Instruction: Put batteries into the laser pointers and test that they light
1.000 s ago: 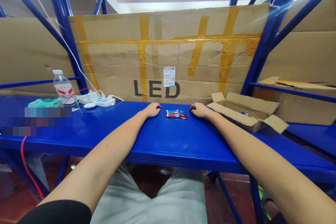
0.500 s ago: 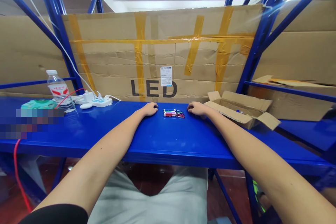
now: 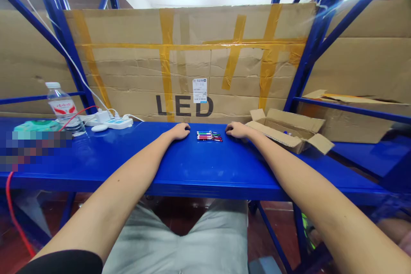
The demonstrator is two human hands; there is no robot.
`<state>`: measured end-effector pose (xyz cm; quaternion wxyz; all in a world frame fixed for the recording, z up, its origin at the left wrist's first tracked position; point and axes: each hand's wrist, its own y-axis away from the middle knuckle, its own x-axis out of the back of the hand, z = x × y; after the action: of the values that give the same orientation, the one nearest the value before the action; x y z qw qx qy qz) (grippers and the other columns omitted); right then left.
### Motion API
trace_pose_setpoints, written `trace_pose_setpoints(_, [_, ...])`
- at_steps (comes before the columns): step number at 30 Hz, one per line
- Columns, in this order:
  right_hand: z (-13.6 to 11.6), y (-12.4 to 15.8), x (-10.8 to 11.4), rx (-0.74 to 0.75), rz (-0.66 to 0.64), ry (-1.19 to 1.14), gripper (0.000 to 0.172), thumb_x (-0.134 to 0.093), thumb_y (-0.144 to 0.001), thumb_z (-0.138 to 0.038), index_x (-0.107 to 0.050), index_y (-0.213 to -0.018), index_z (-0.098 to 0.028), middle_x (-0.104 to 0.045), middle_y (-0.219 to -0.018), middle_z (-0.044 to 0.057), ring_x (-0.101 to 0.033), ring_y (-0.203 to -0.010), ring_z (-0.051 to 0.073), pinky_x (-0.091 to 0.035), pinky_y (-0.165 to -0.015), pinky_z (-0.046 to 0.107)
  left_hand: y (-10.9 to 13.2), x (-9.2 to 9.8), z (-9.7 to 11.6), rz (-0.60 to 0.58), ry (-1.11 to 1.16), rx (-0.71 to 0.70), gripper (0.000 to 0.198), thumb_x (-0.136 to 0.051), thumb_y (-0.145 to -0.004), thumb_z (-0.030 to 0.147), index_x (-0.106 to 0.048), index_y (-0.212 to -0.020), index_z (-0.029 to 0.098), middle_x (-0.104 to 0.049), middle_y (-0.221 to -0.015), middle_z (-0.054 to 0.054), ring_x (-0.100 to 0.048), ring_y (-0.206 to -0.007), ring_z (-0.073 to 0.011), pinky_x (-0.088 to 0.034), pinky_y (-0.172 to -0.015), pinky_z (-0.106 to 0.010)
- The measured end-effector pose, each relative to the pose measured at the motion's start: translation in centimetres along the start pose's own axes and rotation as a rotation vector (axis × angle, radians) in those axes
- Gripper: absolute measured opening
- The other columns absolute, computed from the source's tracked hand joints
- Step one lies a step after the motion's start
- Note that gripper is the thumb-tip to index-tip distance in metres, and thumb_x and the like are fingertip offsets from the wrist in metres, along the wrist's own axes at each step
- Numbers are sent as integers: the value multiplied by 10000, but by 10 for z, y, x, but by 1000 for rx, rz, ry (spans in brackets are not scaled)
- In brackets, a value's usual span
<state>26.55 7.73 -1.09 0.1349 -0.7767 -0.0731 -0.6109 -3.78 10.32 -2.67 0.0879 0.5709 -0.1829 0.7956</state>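
Observation:
Several slim, pen-like sticks (image 3: 208, 136) in blue, green, red and dark red lie side by side on the blue tabletop (image 3: 205, 162); they are too small to make out further. Left of them, my left hand (image 3: 180, 131) rests on the table with its fingers curled in, not touching them. On their right side my right hand (image 3: 236, 130) lies on the table, fingers also bent inward, a short way from the sticks. Neither hand shows anything in its fingers.
An open cardboard box (image 3: 289, 130) with small bluish items stands beyond my right forearm. To the left are a water bottle (image 3: 66, 111), a power strip (image 3: 117, 122) with cables and a green packet (image 3: 38, 126). A large taped carton (image 3: 135, 68) backs the table between blue posts.
The view has shifted slightly, so everything sits a little further left and higher. Both hands and the sticks keep their places on the table.

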Motion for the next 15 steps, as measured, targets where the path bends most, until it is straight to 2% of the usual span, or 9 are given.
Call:
trace_pose_setpoints(6, [-3, 2, 2, -2, -8, 5, 243, -613, -794, -156, -741, -1001, -158, -738, -1023, 90, -677, -894, 218, -500, -819, 274, 2, 0, 3, 23, 11, -15, 330, -517, -851, 236, -649, -1143, 157, -645, -1271, -103, -595, -1168, -240, -446, -998, -298])
trace_pose_setpoints(8, [-3, 2, 2, -2, -1, 5, 231, -616, -785, -154, -746, -976, -159, -739, -1014, 94, -676, -890, 223, -499, -815, 280, 3, 1, 7, 67, 21, -35, 338, -516, -844, 218, -643, -1150, 151, -645, -1265, -107, -598, -1155, -237, -447, -993, -302])
trace_pose_setpoints(11, [-6, 3, 2, -6, 30, -2, 189, -625, -769, -151, -749, -911, -159, -743, -959, 95, -676, -858, 225, -493, -786, 282, 4, 3, 21, 221, 36, -130, 325, -494, -832, 185, -650, -1110, 122, -663, -1195, -134, -615, -1078, -243, -469, -949, -333])
trace_pose_setpoints(15, [-14, 8, 9, -18, 173, -9, 171, -576, -793, -179, -719, -869, -125, -728, -931, 124, -650, -846, 229, -466, -764, 292, 12, 7, 52, 282, 24, -349, 225, -481, -813, 178, -677, -920, 151, -696, -1002, -94, -617, -957, -219, -479, -875, -334])
